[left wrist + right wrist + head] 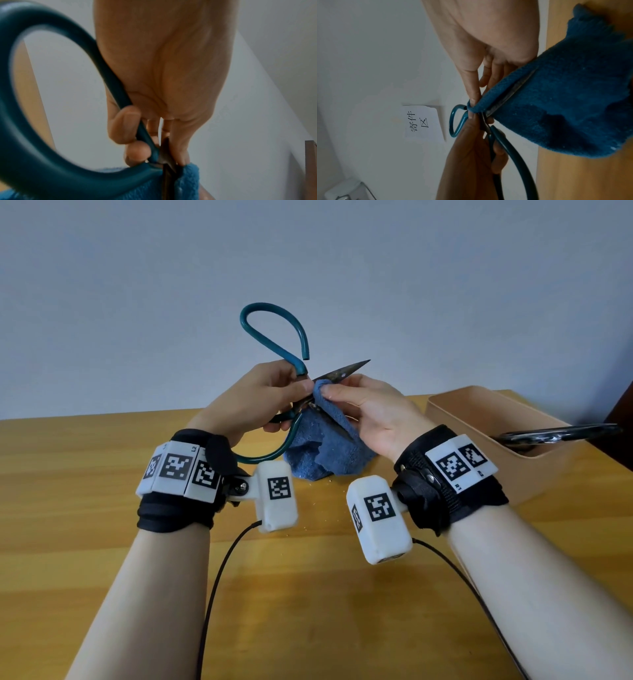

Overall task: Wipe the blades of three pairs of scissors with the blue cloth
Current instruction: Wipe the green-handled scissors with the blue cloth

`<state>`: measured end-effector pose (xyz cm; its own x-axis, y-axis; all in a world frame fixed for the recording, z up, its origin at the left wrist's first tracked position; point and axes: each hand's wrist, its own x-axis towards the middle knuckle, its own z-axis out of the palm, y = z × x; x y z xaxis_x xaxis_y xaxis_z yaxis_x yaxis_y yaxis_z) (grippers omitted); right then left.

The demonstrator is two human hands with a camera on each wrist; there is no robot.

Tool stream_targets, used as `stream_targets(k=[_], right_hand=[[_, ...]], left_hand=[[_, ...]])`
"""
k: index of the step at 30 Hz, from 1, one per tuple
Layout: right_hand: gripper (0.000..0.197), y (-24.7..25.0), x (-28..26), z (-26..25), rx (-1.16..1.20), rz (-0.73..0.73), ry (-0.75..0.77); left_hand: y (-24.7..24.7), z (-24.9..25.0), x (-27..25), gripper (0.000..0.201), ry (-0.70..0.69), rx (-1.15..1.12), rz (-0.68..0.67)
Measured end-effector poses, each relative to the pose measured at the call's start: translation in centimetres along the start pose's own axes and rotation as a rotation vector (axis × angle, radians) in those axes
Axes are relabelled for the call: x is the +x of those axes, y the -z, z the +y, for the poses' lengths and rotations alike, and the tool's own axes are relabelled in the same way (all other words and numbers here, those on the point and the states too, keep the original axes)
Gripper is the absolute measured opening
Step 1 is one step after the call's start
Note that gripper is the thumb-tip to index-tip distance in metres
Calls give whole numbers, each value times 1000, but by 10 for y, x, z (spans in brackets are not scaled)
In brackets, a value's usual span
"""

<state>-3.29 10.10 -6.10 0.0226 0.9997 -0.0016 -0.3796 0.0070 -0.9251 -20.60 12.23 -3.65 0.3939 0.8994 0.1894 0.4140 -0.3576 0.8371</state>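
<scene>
Two hands are working above the wooden table (102,542), near its far edge: the left hand (253,402) is gripping the teal-handled scissors (274,337) close to the pivot, with the blades spread, and the right hand (373,412) is pinching the blue cloth (329,453) around the lower blade. The upper blade (346,370) is projecting bare, its tip pointing right, directly above the right fingers (342,395). If the left grip is loosening, the handles may be swinging and closing the blades on those fingers. If the cloth is sliding thin along the edge, the edge may be cutting through the fabric to skin. The hanging cloth tail is touching the table and may be catching. A second pair of scissors (555,433) is lying across the rim of the tan tray (462,405) at the right edge; a stray right elbow may be knocking it.
</scene>
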Motion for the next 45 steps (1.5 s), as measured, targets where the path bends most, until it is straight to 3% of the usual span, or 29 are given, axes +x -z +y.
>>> stream_targets(k=[5, 9, 13, 22, 29, 41, 45], right_hand=[[26, -2, 1, -7, 115, 52, 70], [24, -3, 2, -3, 206, 91, 102], [22, -5, -2, -1, 161, 44, 108], [26, -5, -4, -7, 161, 134, 185], [27, -5, -6, -4, 98, 95, 179], [21, 7, 4, -9, 223, 346, 176], [18, 14, 6, -15, 241, 317, 153]], left_hand=[[4, 2, -2, 27, -30, -14, -5], [5, 2, -3, 20, -5, 6, 8], [8, 1, -4, 16, 20, 30, -4], [11, 0, -5, 21, -15, -16, 20], [12, -1, -6, 17, 12, 25, -4], [16, -4, -7, 11, -16, 9, 6], [21, -6, -8, 15, -43, 20, 55]])
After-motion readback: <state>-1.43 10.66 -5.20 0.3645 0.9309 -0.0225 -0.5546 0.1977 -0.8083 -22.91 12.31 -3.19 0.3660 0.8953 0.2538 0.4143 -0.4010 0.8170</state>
